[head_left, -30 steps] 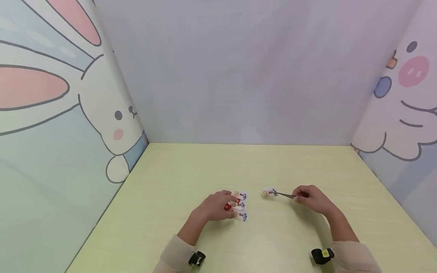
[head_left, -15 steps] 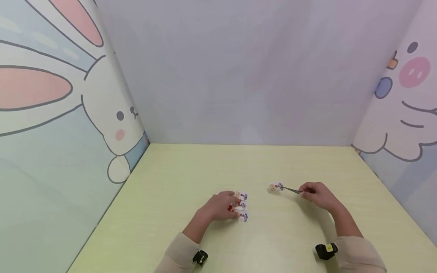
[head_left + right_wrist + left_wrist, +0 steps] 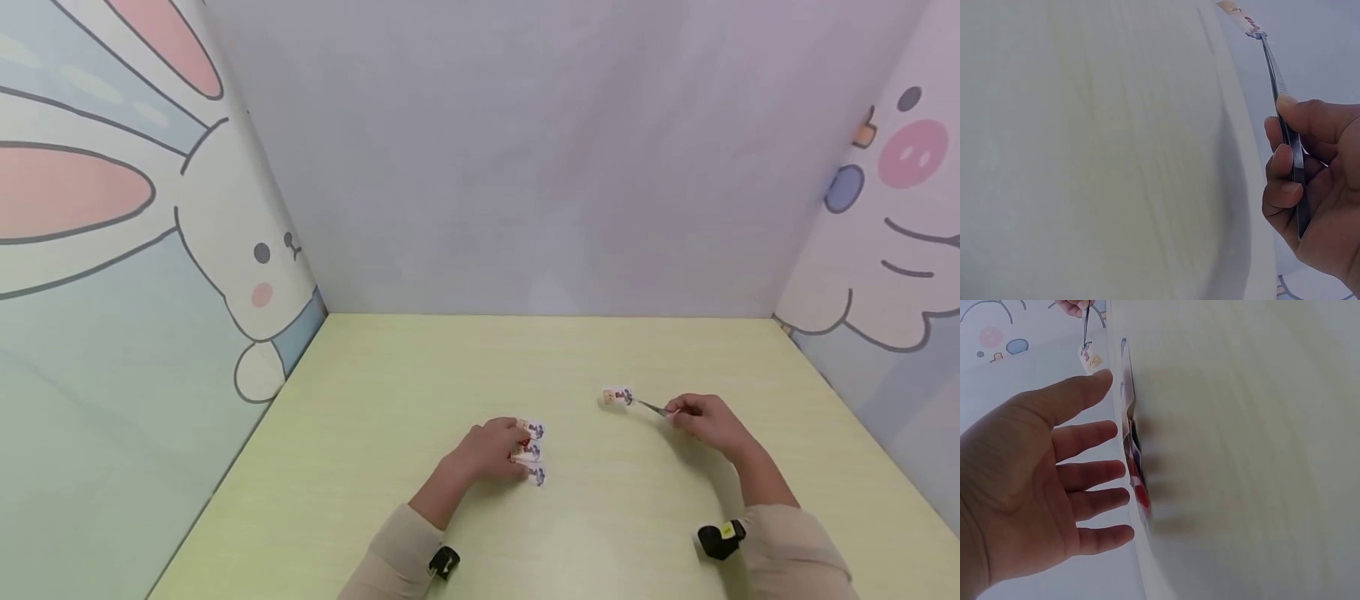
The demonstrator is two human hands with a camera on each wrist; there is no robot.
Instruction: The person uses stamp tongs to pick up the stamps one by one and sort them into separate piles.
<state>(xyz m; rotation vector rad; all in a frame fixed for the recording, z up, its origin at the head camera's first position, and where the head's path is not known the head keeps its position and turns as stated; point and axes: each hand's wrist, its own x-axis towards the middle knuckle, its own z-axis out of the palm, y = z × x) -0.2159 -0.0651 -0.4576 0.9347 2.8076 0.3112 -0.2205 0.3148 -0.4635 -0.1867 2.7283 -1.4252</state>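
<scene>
My right hand [image 3: 708, 423] pinches metal tweezers [image 3: 1297, 169] between thumb and fingers. Their tips grip one end of a small white printed card or sticker [image 3: 617, 397], which hangs above the tabletop with a beige figure on its far end. To the left, my left hand [image 3: 491, 450] reaches over several similar printed pieces [image 3: 536, 452] lying in a column, some with red parts. In the left wrist view its fingers [image 3: 1094, 503] are spread and nearly straight, with the tips at the pieces. Whether they press on them I cannot tell. The hand covers the pieces' left ends.
The pale yellow table [image 3: 480, 358] ends at a plain grey back wall [image 3: 525, 167]. Side panels with a cartoon rabbit [image 3: 247, 275] and a cartoon pig [image 3: 900, 217] flank it. Each wrist carries a small black camera [image 3: 722, 540].
My right hand has moved right and toward the back wall, taking the tweezers and the gripped piece along. The left hand has slid slightly right over the column of pieces.
</scene>
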